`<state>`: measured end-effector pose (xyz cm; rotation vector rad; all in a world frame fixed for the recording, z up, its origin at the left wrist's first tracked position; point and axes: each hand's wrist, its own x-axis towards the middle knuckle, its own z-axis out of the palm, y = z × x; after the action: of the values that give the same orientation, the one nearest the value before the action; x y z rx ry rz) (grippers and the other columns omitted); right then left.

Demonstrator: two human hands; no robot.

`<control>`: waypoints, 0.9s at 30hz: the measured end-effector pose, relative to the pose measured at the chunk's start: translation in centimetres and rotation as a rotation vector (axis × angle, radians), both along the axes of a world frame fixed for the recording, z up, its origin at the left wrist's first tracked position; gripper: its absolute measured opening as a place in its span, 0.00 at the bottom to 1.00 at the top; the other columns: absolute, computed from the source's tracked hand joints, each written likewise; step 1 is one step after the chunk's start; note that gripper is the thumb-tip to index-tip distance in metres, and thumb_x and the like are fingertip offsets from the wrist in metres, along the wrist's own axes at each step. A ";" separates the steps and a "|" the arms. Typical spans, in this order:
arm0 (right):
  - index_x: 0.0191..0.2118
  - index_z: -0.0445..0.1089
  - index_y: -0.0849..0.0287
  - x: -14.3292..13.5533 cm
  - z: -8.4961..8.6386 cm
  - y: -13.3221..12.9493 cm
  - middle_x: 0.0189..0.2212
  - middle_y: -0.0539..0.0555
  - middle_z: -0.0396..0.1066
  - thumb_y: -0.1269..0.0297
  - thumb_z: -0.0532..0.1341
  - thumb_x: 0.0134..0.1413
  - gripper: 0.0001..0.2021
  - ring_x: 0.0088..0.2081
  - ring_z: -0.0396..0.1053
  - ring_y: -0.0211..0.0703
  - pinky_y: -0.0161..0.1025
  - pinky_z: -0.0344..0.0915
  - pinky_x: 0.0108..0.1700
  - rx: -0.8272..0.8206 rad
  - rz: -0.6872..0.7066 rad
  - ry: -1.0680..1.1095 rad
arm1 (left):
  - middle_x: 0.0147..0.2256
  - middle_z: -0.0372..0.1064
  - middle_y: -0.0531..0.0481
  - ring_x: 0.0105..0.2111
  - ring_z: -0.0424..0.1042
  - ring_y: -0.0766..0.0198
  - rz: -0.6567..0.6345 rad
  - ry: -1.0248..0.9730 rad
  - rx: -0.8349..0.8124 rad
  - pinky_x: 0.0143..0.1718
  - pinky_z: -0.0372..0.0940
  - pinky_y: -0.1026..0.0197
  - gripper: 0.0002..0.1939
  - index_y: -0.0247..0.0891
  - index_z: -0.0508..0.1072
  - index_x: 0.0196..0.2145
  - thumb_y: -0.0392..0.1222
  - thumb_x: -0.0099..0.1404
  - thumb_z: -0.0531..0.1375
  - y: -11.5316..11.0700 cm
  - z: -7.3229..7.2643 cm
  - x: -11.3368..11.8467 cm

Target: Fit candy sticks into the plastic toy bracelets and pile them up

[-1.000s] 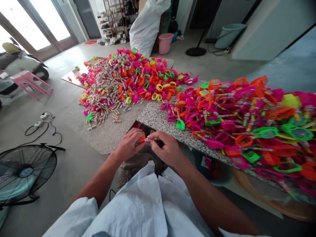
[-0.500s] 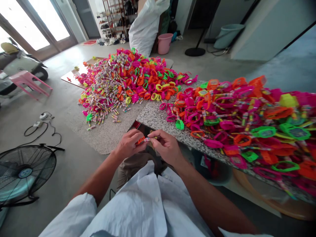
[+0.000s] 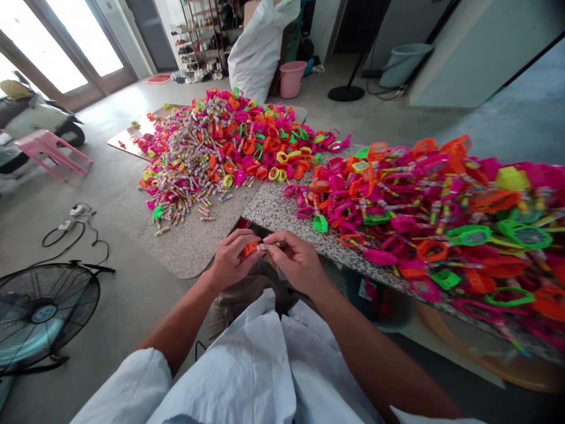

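Observation:
In front of my shirt, just off the table edge, both hands meet. My left hand (image 3: 231, 257) is closed around an orange plastic toy watch (image 3: 251, 248), partly hidden by the fingers. A small tube with coloured, candy-like bands (image 3: 263, 247) is pinched in my right hand (image 3: 292, 257), its near end against the orange watch. Whether the tube is inside the watch or only touching it, I cannot tell. Beyond the hands lies a big heap of loose striped tubes (image 3: 185, 147) and bright toy watches (image 3: 253, 141). Along the right, more watches with tubes (image 3: 397, 206) are piled.
The heaps rest on speckled stone tabletops (image 3: 265, 206). A black floor fan (image 3: 44, 312) and a cable (image 3: 83, 232) are on the left floor, with a pink stool (image 3: 48, 147) farther back. Behind stand a white sack (image 3: 253, 56) and a pink bucket (image 3: 291, 79).
My left fingers have shifted slightly, and more of the orange watch shows. The tube has tilted a little between the hands. Both heaps look the same.

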<state>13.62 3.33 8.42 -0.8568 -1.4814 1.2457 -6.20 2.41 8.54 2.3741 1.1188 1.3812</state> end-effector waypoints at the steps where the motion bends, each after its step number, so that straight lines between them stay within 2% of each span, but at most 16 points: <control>1: 0.42 0.77 0.54 0.0 -0.1 -0.1 0.32 0.51 0.75 0.58 0.64 0.64 0.07 0.30 0.70 0.39 0.34 0.65 0.28 0.000 0.000 0.005 | 0.43 0.78 0.42 0.43 0.78 0.60 -0.002 -0.004 -0.005 0.45 0.74 0.58 0.09 0.39 0.76 0.50 0.43 0.74 0.64 -0.1 0.0 0.1; 10: 0.43 0.77 0.54 0.2 -0.6 -0.2 0.30 0.50 0.75 0.56 0.64 0.65 0.09 0.30 0.71 0.40 0.35 0.69 0.30 -0.018 0.004 -0.001 | 0.40 0.78 0.42 0.39 0.78 0.60 0.001 0.032 0.009 0.41 0.74 0.58 0.06 0.40 0.76 0.46 0.42 0.73 0.63 -0.3 -0.6 0.3; 16: 0.43 0.77 0.54 0.1 -1.4 0.2 0.33 0.51 0.77 0.58 0.64 0.65 0.08 0.32 0.74 0.40 0.35 0.70 0.32 -0.006 0.007 -0.030 | 0.40 0.77 0.43 0.38 0.77 0.60 0.003 0.045 0.033 0.40 0.73 0.58 0.05 0.39 0.75 0.46 0.39 0.73 0.64 -0.3 -1.4 0.1; 19: 0.42 0.78 0.55 0.1 -1.7 0.4 0.32 0.50 0.79 0.58 0.64 0.64 0.08 0.31 0.74 0.41 0.36 0.70 0.32 -0.017 0.016 -0.061 | 0.40 0.76 0.43 0.39 0.77 0.60 -0.016 0.025 -0.028 0.42 0.73 0.57 0.05 0.40 0.74 0.46 0.41 0.74 0.62 -0.3 -2.4 0.3; 21: 0.42 0.78 0.55 0.5 -1.6 1.0 0.31 0.50 0.79 0.58 0.65 0.63 0.08 0.31 0.75 0.42 0.37 0.71 0.32 -0.015 0.037 -0.128 | 0.43 0.76 0.42 0.43 0.77 0.58 -0.017 0.017 -0.117 0.46 0.74 0.55 0.11 0.40 0.73 0.51 0.46 0.75 0.63 0.3 -3.6 0.0; 22: 0.42 0.79 0.55 0.8 -1.5 1.6 0.31 0.50 0.80 0.57 0.65 0.63 0.09 0.30 0.76 0.42 0.37 0.71 0.32 -0.003 0.027 -0.177 | 0.47 0.76 0.40 0.47 0.77 0.55 -0.001 0.014 -0.162 0.49 0.74 0.52 0.19 0.40 0.71 0.56 0.50 0.73 0.66 0.9 -4.3 -0.4; 24: 0.42 0.80 0.54 2.2 -1.1 3.5 0.32 0.51 0.81 0.55 0.66 0.63 0.10 0.31 0.77 0.45 0.39 0.71 0.33 0.060 -0.091 -0.286 | 0.58 0.71 0.33 0.54 0.75 0.49 0.078 0.010 -0.226 0.56 0.73 0.45 0.41 0.39 0.62 0.67 0.58 0.65 0.71 2.4 -6.1 -1.9; 25: 0.43 0.80 0.54 3.3 -0.7 4.8 0.33 0.53 0.81 0.54 0.66 0.63 0.11 0.32 0.77 0.47 0.41 0.71 0.35 0.106 -0.206 -0.344 | 0.62 0.67 0.30 0.57 0.74 0.47 0.149 0.011 -0.245 0.58 0.71 0.42 0.49 0.39 0.56 0.71 0.60 0.63 0.72 3.3 -6.9 -3.2; 26: 0.44 0.81 0.55 4.6 -0.3 6.4 0.35 0.55 0.82 0.54 0.65 0.64 0.12 0.35 0.78 0.50 0.44 0.72 0.37 0.165 -0.362 -0.396 | 0.64 0.65 0.30 0.58 0.73 0.47 0.237 0.027 -0.264 0.60 0.70 0.41 0.49 0.40 0.54 0.72 0.59 0.64 0.72 4.2 -7.7 -4.6; 27: 0.46 0.81 0.55 6.2 0.1 8.3 0.38 0.58 0.82 0.55 0.64 0.65 0.12 0.38 0.79 0.53 0.47 0.73 0.41 0.226 -0.520 -0.450 | 0.64 0.65 0.31 0.59 0.72 0.47 0.348 0.061 -0.291 0.62 0.69 0.40 0.44 0.40 0.55 0.72 0.56 0.68 0.69 5.0 -8.3 -6.3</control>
<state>19.78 11.61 8.48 -1.3190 -1.5649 0.5086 -12.45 7.46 0.25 2.0972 1.6855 1.1432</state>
